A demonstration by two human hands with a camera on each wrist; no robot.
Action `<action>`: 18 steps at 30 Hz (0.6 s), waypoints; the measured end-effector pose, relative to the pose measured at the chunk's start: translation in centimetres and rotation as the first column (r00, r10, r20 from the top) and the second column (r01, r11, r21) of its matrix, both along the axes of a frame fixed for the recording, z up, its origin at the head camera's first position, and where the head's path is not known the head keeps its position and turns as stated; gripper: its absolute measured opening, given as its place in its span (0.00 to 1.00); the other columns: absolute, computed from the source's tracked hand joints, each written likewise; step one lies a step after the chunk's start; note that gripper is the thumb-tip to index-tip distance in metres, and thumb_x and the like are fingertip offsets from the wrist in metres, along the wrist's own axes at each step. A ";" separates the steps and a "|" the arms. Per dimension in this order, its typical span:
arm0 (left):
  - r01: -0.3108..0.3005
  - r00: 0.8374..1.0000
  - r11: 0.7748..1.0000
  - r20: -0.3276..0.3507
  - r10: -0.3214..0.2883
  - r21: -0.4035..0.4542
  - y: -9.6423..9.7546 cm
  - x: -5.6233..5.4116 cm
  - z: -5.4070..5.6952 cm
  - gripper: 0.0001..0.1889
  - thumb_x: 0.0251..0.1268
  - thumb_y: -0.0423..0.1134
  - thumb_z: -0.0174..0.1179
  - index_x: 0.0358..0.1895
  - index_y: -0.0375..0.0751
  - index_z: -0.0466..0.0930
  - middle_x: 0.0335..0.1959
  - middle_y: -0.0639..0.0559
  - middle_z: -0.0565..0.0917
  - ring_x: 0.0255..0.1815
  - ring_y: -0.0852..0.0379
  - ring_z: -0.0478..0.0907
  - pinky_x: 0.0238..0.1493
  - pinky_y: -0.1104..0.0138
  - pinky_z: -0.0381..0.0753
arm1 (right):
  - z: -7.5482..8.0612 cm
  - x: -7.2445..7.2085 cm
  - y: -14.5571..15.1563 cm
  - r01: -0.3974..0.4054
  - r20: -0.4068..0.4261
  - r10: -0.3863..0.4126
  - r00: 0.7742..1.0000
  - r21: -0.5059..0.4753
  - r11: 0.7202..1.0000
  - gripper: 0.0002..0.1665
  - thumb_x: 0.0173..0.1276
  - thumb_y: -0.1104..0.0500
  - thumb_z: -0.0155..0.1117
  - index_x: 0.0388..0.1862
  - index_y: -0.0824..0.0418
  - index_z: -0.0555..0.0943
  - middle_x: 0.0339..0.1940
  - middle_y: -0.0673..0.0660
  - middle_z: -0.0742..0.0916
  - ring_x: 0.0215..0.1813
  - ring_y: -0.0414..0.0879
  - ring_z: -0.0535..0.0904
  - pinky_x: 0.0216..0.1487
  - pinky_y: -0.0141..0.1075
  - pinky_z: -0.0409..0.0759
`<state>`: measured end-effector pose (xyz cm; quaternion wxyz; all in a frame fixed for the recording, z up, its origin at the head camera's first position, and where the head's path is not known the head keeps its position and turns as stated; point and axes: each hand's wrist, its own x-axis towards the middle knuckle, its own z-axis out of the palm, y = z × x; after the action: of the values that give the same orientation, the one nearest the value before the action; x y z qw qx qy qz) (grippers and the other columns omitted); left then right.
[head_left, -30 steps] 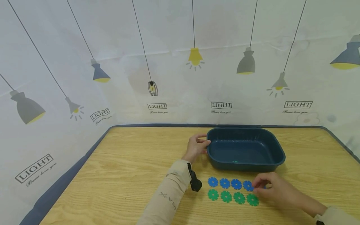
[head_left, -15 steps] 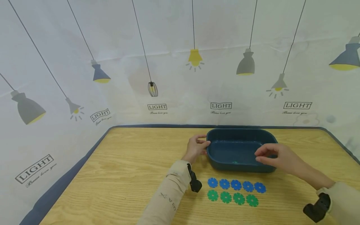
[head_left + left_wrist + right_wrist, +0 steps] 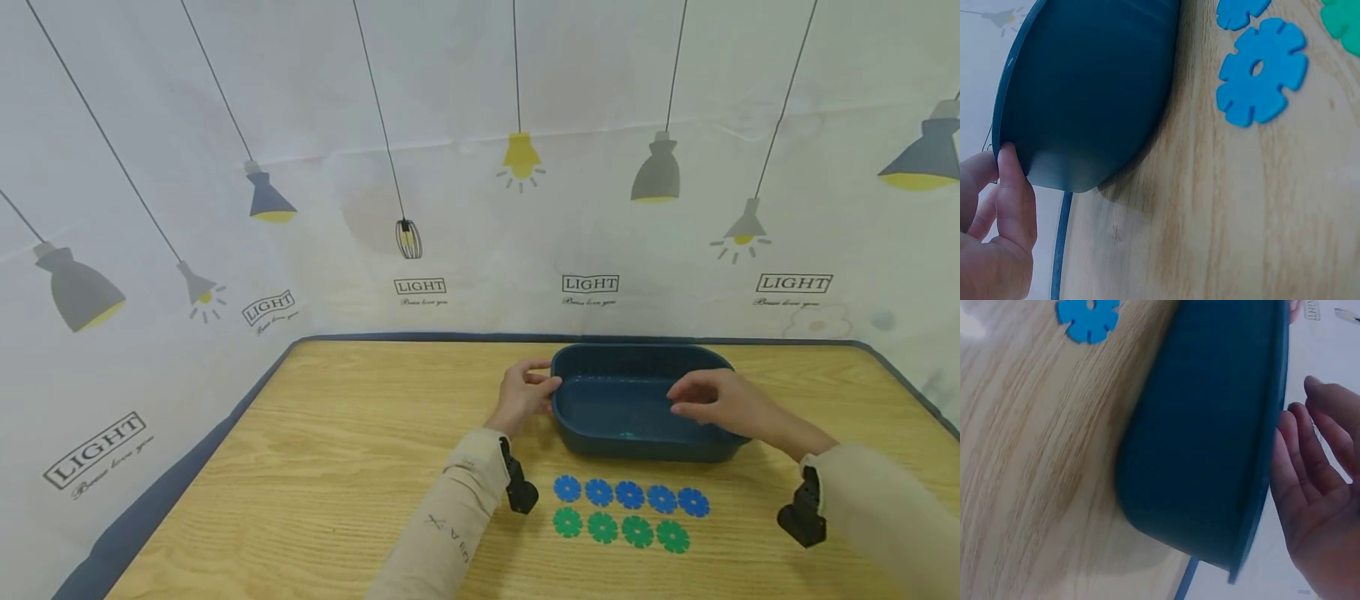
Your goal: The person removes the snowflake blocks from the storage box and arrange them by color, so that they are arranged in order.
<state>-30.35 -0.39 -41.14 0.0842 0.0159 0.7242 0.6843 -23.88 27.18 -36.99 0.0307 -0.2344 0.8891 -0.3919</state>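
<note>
A dark blue plastic basin [image 3: 637,446] stands at the back of the wooden table. My left hand [image 3: 521,392] grips its left rim, thumb on one side of the wall and fingers on the other in the left wrist view. Over the right part of the basin hovers my right hand [image 3: 723,404], fingers loosely bent with nothing seen between them. In front of the basin lie a row of several blue notched discs [image 3: 630,494] and, nearer me, a row of several green notched discs [image 3: 637,530]. A small bit of green [image 3: 627,434] shows inside the basin.
The wooden table [image 3: 360,467] ends at a dark blue edge along the back, against a white wall cloth [image 3: 480,167] printed with lamps. Black camera mounts [image 3: 804,510] sit on both wrists.
My right hand has left the right end of the blue row, where one more blue disc now shows, and risen over the basin, then shifted slightly left. The left hand has stayed put.
</note>
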 end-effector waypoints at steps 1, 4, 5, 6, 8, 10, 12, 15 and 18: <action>0.000 1.000 1.000 -0.001 0.000 0.000 0.0 0.0 0.0 0.18 0.56 0.32 0.60 0.51 0.39 0.74 0.32 0.47 0.75 0.17 0.59 0.73 0.29 0.57 0.80 | -0.3 -0.3 0.1 -0.017 0.013 0.017 1.000 0.005 1.000 0.15 0.61 0.60 0.60 0.41 0.70 0.76 0.32 0.56 0.81 0.30 0.45 0.78 0.28 0.35 0.79; 0.001 1.000 1.000 -0.003 -0.001 0.000 0.0 0.1 0.0 0.18 0.56 0.33 0.60 0.51 0.39 0.74 0.32 0.46 0.76 0.17 0.59 0.73 0.29 0.57 0.80 | -1.3 -1.2 0.1 -0.042 0.024 0.041 0.999 0.036 0.998 0.15 0.60 0.61 0.61 0.40 0.72 0.76 0.31 0.55 0.81 0.29 0.42 0.77 0.27 0.34 0.77; 0.003 1.000 1.000 -0.003 -0.003 0.001 0.0 0.1 0.0 0.18 0.56 0.33 0.60 0.51 0.39 0.74 0.33 0.46 0.76 0.17 0.59 0.73 0.29 0.57 0.80 | -1.7 -1.4 0.1 -0.040 0.025 0.039 0.999 0.050 0.998 0.14 0.59 0.61 0.61 0.40 0.71 0.76 0.31 0.55 0.81 0.29 0.41 0.76 0.27 0.33 0.77; 0.003 1.000 1.000 -0.002 -0.003 0.001 0.0 0.1 0.0 0.18 0.56 0.33 0.60 0.51 0.39 0.74 0.33 0.45 0.76 0.17 0.58 0.74 0.29 0.57 0.80 | -2.0 -1.6 0.1 -0.035 0.031 0.033 0.999 0.062 0.997 0.14 0.59 0.61 0.61 0.40 0.71 0.76 0.31 0.54 0.81 0.29 0.40 0.76 0.26 0.33 0.76; 0.004 1.000 1.000 -0.002 -0.004 0.001 0.0 0.1 -0.1 0.17 0.56 0.33 0.60 0.51 0.39 0.74 0.33 0.45 0.76 0.17 0.58 0.74 0.29 0.57 0.80 | -2.6 -2.0 -0.1 -0.027 0.045 0.024 0.999 0.077 0.997 0.15 0.58 0.61 0.62 0.40 0.71 0.77 0.31 0.54 0.81 0.29 0.41 0.76 0.26 0.33 0.76; 0.005 1.000 1.000 -0.001 -0.005 0.002 0.0 0.1 -0.1 0.17 0.56 0.33 0.60 0.51 0.39 0.74 0.32 0.46 0.76 0.17 0.58 0.74 0.28 0.57 0.80 | -3.1 -2.2 -0.2 -0.023 0.082 0.016 0.996 0.082 0.996 0.15 0.58 0.61 0.62 0.40 0.71 0.76 0.32 0.55 0.82 0.31 0.42 0.76 0.26 0.33 0.76; 0.004 1.000 1.000 -0.001 -0.004 0.001 0.1 0.1 -0.1 0.17 0.56 0.32 0.60 0.50 0.39 0.74 0.31 0.46 0.76 0.17 0.58 0.74 0.27 0.59 0.80 | -3.3 -2.3 -0.2 -0.026 0.114 0.017 0.993 0.078 0.997 0.16 0.58 0.61 0.62 0.41 0.71 0.76 0.33 0.55 0.81 0.32 0.44 0.77 0.26 0.34 0.77; 0.001 1.000 1.000 -0.005 -0.001 0.002 0.1 0.1 0.0 0.17 0.55 0.33 0.60 0.50 0.39 0.74 0.31 0.47 0.76 0.17 0.58 0.74 0.25 0.61 0.80 | -3.4 -2.5 -0.3 -0.041 0.156 0.029 0.987 0.078 0.996 0.17 0.57 0.60 0.63 0.41 0.71 0.76 0.34 0.56 0.81 0.33 0.46 0.76 0.26 0.35 0.77; -0.001 1.000 1.000 -0.010 0.001 0.003 0.0 0.1 0.1 0.17 0.56 0.33 0.60 0.51 0.38 0.74 0.31 0.47 0.76 0.16 0.58 0.74 0.24 0.62 0.80 | -3.2 -2.6 -0.4 -0.054 0.195 0.036 0.980 0.087 0.995 0.18 0.57 0.58 0.64 0.41 0.71 0.76 0.34 0.56 0.80 0.34 0.47 0.76 0.26 0.36 0.77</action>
<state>-30.29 -0.41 -41.08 0.0802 0.0190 0.7236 0.6852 -26.52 26.82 -40.22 0.1363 -0.2136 0.8935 -0.3708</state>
